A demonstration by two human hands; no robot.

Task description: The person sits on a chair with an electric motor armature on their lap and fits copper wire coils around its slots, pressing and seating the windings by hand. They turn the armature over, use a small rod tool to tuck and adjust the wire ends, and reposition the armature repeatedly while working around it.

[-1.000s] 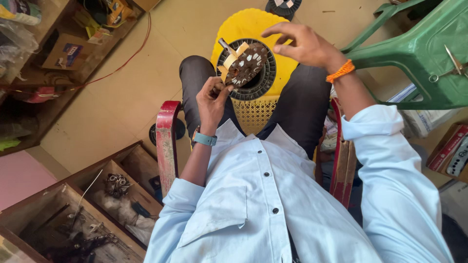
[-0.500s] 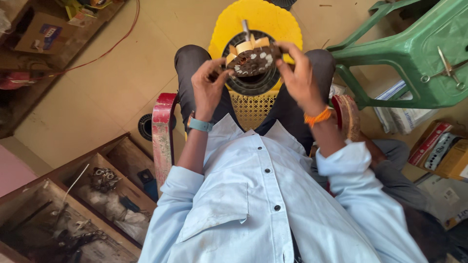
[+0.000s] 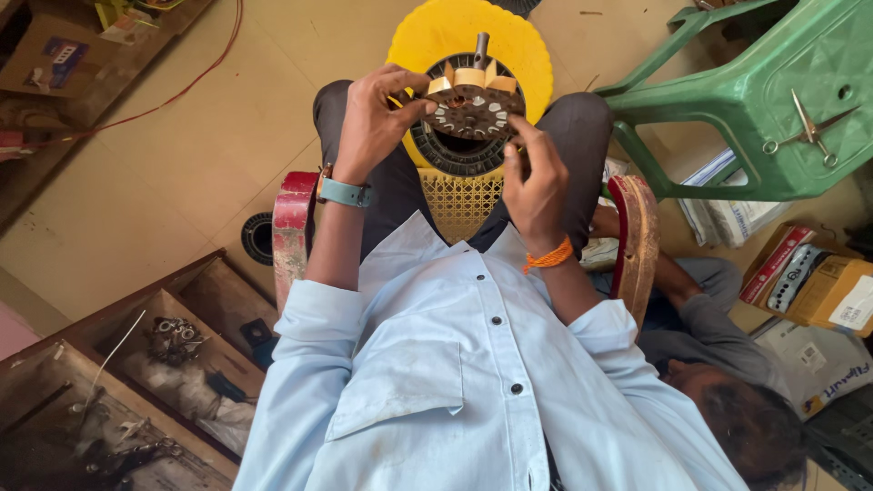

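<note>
I see my left hand (image 3: 373, 118) pinching the left rim of the round dark metal stator with yellow paper slots (image 3: 473, 105), over my lap; right hand (image 3: 536, 186) grips its lower right edge. Shaft points away.

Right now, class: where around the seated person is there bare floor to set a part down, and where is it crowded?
Bare floor lies to the person's left, between the wooden tray, the upper-left shelf and the chair. The right is crowded: green stool, boxes, another person. Left hand and right hand hold the round toothed part over the lap.
</note>
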